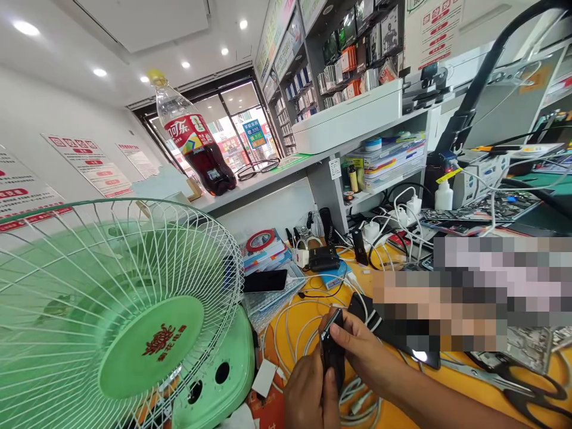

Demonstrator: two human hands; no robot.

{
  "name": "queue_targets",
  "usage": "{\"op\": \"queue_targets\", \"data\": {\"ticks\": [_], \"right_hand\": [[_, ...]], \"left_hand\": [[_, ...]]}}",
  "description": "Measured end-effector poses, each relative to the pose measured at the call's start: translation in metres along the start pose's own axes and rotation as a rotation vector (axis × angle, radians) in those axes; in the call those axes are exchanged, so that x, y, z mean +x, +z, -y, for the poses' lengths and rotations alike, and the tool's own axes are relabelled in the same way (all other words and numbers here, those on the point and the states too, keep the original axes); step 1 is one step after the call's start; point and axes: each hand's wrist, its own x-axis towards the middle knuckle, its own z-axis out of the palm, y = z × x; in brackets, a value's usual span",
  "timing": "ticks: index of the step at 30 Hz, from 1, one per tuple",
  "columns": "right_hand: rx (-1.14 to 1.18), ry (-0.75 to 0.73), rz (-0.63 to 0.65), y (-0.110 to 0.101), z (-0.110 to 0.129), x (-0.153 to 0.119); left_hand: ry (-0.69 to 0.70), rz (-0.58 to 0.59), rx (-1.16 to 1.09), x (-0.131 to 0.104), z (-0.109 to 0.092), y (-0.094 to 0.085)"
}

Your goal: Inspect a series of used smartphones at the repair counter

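Observation:
Both my hands hold a dark smartphone [333, 354], seen nearly edge-on with a shiny upper edge. My left hand [306, 387] is closed round its lower left side, the thumb lying along it. From the right, my right hand [355, 336] grips the upper part, its thumb pressed on the phone near the top. Which face has the screen I cannot tell. Beneath the hands, white cables [295, 325] lie coiled on the yellow tabletop [393, 405]. Just behind my right hand is a flat black device [395, 333], partly covered by my arm.
A green fan [152, 345] fills the left side. Scissors [500, 381] lie at the lower right, beside a pixelated patch. Another phone [264, 280] rests on bubble wrap. Further back are chargers, cables and a small white bottle [444, 196]. A cola bottle [194, 140] stands on the ledge.

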Motion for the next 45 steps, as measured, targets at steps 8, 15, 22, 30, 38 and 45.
{"op": "queue_targets", "data": {"ticks": [8, 15, 22, 30, 38, 45], "right_hand": [[0.058, 0.059, -0.008, 0.005, 0.004, -0.002], [0.301, 0.245, -0.219, -0.001, 0.002, 0.005], [0.403, 0.274, -0.339, -0.003, 0.011, 0.013], [0.016, 0.128, -0.231, 0.0, 0.001, 0.01], [-0.386, -0.068, -0.038, -0.008, -0.022, 0.006], [-0.446, 0.004, 0.112, -0.013, -0.023, -0.003]], "left_hand": [[-0.148, 0.003, -0.163, -0.002, -0.011, 0.008], [-0.411, 0.142, -0.301, -0.007, -0.012, 0.005], [-0.509, 0.208, -0.258, 0.001, -0.014, 0.005], [-0.661, 0.028, -0.196, -0.003, -0.012, 0.008], [-0.545, 0.014, -0.192, 0.0, -0.009, 0.007], [-0.478, 0.034, -0.13, -0.002, 0.0, 0.005]]}}
